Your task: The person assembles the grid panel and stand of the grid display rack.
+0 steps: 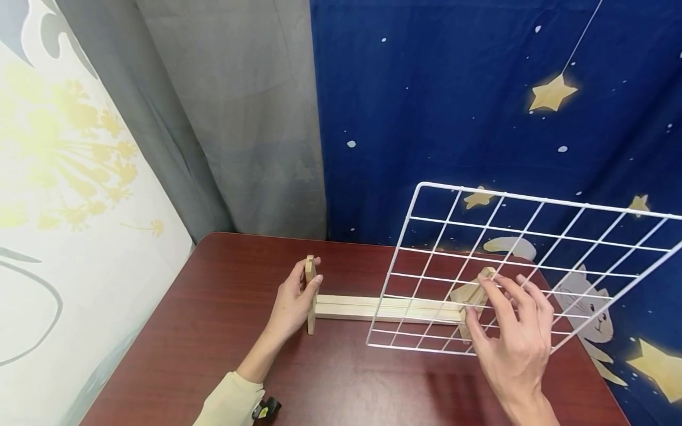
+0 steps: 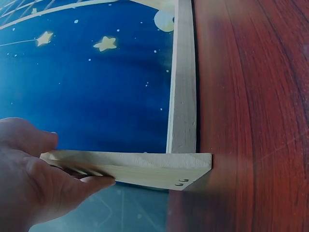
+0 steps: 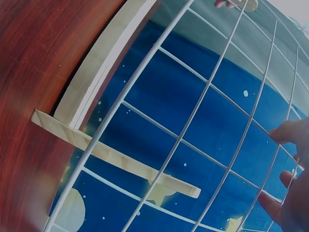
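Observation:
A low wooden stand rests on the table, with a light plank base (image 1: 346,307) between two upright end pieces. My left hand (image 1: 290,302) grips the left end piece (image 1: 311,320), thumb on one side and fingers on the other; two metal screw heads show near its foot in the left wrist view. My right hand (image 1: 514,337) holds a white wire grid panel (image 1: 503,194), its fingers curled at the wires. The panel is tilted over the right part of the stand. Behind the wires stands the right end piece (image 3: 125,162), overlapped by the panel.
The stand is on a reddish-brown table (image 1: 176,331) with rounded far corners. Behind it hang a grey curtain (image 1: 245,118) and a blue one (image 1: 426,106) with stars. A pale patterned surface (image 1: 69,177) is at the left. The grid reaches past the table's right edge.

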`<state>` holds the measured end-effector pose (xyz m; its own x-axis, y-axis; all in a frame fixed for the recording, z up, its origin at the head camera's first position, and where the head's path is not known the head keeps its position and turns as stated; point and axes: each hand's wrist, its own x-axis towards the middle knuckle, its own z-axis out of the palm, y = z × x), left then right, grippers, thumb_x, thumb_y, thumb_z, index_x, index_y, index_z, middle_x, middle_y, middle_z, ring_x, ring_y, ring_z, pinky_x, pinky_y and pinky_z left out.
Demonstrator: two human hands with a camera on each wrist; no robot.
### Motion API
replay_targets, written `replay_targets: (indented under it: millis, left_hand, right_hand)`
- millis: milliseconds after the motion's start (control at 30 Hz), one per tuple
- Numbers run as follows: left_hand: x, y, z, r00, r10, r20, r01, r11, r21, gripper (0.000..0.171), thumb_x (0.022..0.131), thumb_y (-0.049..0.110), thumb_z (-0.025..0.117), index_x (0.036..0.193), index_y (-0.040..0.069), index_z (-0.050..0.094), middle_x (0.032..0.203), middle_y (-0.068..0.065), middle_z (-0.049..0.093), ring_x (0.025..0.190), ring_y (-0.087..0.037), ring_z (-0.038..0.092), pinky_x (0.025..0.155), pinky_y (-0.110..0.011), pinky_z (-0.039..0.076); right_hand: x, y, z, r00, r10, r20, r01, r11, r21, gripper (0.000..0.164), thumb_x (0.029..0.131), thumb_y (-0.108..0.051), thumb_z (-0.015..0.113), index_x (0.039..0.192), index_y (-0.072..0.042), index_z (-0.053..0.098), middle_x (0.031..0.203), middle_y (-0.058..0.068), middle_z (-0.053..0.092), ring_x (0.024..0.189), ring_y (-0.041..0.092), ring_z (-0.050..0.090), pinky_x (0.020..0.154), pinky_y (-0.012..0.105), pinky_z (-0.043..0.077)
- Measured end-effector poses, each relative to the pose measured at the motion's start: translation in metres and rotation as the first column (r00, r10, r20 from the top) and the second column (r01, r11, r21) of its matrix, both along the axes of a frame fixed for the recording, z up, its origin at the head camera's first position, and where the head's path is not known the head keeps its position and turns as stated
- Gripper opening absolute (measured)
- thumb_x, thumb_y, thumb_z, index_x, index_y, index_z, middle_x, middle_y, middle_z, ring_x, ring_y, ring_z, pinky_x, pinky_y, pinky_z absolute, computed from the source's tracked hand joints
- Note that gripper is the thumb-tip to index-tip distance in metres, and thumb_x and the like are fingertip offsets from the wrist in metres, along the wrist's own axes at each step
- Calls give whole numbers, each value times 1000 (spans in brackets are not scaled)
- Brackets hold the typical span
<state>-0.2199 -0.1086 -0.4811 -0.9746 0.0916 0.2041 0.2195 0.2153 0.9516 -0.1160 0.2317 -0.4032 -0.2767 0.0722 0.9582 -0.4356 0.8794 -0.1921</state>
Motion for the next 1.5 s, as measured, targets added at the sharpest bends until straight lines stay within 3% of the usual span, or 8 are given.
replay_targets:
  millis: [267, 500, 767, 1033, 1333, 1500]
  left_hand:
    - [-1, 1, -1, 1000, -20, -23, 19, 1000, -18, 39, 107, 20, 64, 145, 15, 56, 150, -7, 63, 139, -25, 61, 114, -50, 51]
    - [-4, -4, -5, 998, -55, -29, 55, 998, 0, 34, 107, 21, 65, 140, 15, 58, 145, -10, 64, 144, -27, 57, 115, -48, 49]
    - [-4, -6, -6, 997, -72, -26, 72, 997, -2, 33, 107, 23, 65, 138, 18, 57, 144, -9, 65, 142, -24, 59, 114, -47, 51]
    - [-6, -7, -5, 998, -61, -25, 60, 998, -10, 34, 106, 22, 66, 139, 13, 58, 141, -10, 67, 140, -24, 61, 114, -43, 51]
    - [-6, -8, -7, 997, -63, -38, 62, 998, -17, 34, 107, 23, 66, 138, 14, 58, 141, -9, 66, 142, -24, 59, 115, -43, 50]
    - [-6, -8, -7, 997, -65, -42, 64, 998, -12, 33, 106, 23, 66, 138, 15, 58, 142, -10, 66, 143, -25, 58, 115, -44, 50]
  right_hand:
    - [-1, -3, 4, 1000, -6, -2, 6, 1000, 4, 36, 90, -31, 73, 117, -8, 81, 113, 25, 75, 118, 54, 59, 119, 38, 42]
    - [-4, -5, 9, 1000, -6, 27, 5, 999, 37, 34, 94, -35, 73, 119, -13, 81, 116, 21, 76, 122, 51, 61, 120, 29, 43]
    - [-9, -15, 22, 1000, 11, -17, -10, 1000, 25, 34, 88, -28, 77, 117, -11, 82, 112, 21, 77, 118, 52, 62, 117, 37, 45]
    - [-14, -25, 35, 998, 29, -53, -29, 1000, -4, 34, 92, -34, 78, 116, -10, 82, 113, 21, 77, 118, 50, 62, 116, 41, 46]
    - [-25, -35, 45, 994, 60, -91, -62, 998, -21, 37, 79, -17, 85, 115, -9, 82, 110, 23, 76, 114, 51, 59, 113, 44, 43]
    - [-31, -41, 53, 994, 59, -90, -61, 998, -13, 39, 78, -15, 87, 117, -10, 82, 112, 22, 76, 117, 50, 59, 112, 42, 43]
